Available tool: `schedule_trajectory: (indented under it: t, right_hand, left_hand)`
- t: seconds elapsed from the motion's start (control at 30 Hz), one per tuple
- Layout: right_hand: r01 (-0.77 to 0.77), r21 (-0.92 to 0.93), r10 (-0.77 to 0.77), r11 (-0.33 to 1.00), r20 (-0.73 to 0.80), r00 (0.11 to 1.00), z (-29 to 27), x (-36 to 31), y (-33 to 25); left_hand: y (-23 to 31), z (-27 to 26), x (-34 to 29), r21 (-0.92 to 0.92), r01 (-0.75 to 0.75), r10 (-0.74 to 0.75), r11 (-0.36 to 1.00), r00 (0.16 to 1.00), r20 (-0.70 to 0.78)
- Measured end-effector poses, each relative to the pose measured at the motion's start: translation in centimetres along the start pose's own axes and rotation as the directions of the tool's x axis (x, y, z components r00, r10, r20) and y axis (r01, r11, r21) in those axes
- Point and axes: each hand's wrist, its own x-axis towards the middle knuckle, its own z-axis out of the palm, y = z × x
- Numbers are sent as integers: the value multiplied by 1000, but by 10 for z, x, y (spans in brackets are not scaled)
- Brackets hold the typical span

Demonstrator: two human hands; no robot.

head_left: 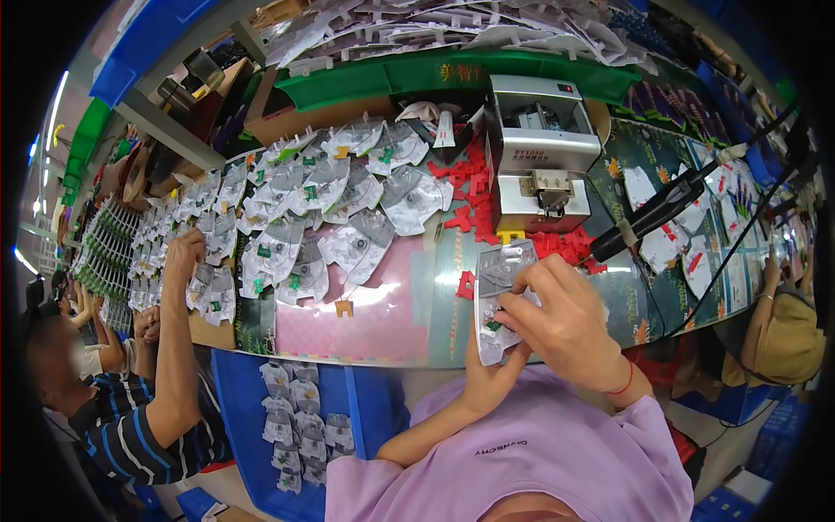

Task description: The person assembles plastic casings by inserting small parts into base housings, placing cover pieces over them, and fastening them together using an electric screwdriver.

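My left hand [494,376] holds a clear, grey-white plastic housing [504,264] from underneath, tilted up at the table's front edge. A small green part shows low on that housing. My right hand [570,326] bends over its face with thumb and fingertips pinched together; whatever they grip is hidden. Just beyond the hands lie loose red plastic clips [471,196] in a heap, beside a silver benchtop machine [544,130]. Similar clear housings [348,187], several with green pieces fitted, are piled to the left. One brown clip [344,308] rests on the pink mat.
A black rod-shaped tool [652,216] with cables reaches in from the right. Below the table's left front stands a blue bin [239,435] with more housings. A green tray [383,80] runs along the back. Co-workers sit at left [165,409] and right [783,335].
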Motion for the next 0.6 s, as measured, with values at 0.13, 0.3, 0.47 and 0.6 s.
schedule_trajectory:
  t: [0.13, 0.3, 0.47, 0.6]
  right_hand:
    - [16, 35, -15, 999, -29, 999, 2, -7, -1]
    - [287, 152, -240, 946, -268, 933, 12, -33, -2]
    - [402, 263, -337, 877, -262, 905, 26, -54, -1]
    - [405, 314, -344, 859, -233, 910, 30, -62, 1]
  left_hand:
    - [9, 6, 0, -19, -59, 57, 998, 995, -87]
    - [-2, -8, -18, 175, -132, 139, 976, 990, -33]
    - [21, 1, -9, -391, 208, -267, 896, 958, -103]
    - [24, 6, -11, -386, 248, -311, 889, 944, -109]
